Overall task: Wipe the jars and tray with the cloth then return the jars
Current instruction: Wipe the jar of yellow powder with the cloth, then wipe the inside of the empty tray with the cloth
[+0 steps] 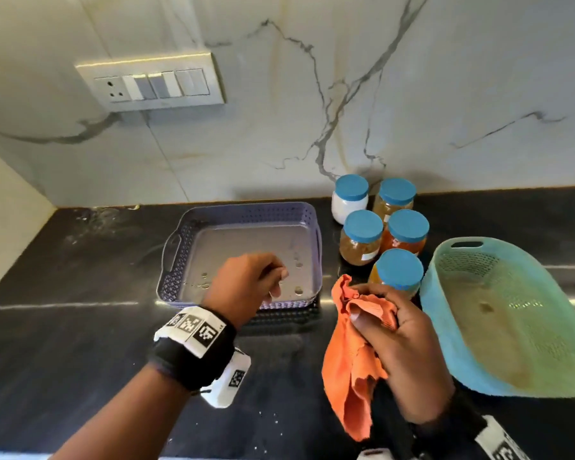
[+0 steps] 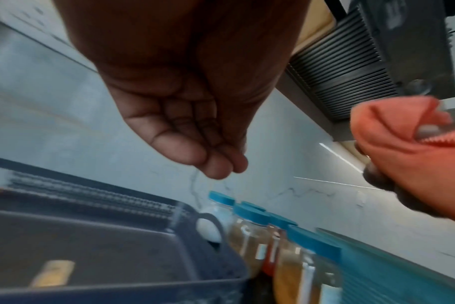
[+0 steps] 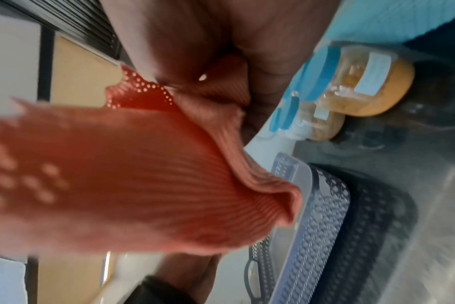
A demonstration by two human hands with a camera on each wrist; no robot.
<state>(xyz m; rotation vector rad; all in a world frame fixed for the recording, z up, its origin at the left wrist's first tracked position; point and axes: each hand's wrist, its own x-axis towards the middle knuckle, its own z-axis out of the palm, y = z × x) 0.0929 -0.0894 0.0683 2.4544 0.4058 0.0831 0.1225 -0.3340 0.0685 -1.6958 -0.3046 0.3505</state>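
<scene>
A purple perforated tray (image 1: 186,240) sits on the black counter with nothing in it but a few water spots. Several blue-lidded jars (image 1: 382,227) stand in a cluster just right of the tray (image 2: 65,246); the jars (image 2: 249,226) also show in the left wrist view. My left hand (image 1: 266,277) hovers over the tray's front right part, fingers loosely curled and holding nothing. My right hand (image 1: 385,320) grips a bunched orange cloth (image 1: 346,360) in front of the nearest jar (image 1: 399,268). The cloth (image 3: 143,164) fills the right wrist view, with jars (image 3: 351,92) beyond it.
A turquoise perforated basket (image 1: 512,317) lies tilted at the right, close to the jars. A switch panel (image 1: 153,83) is on the marble wall behind. The black counter (image 1: 63,343) stretches to the left and front.
</scene>
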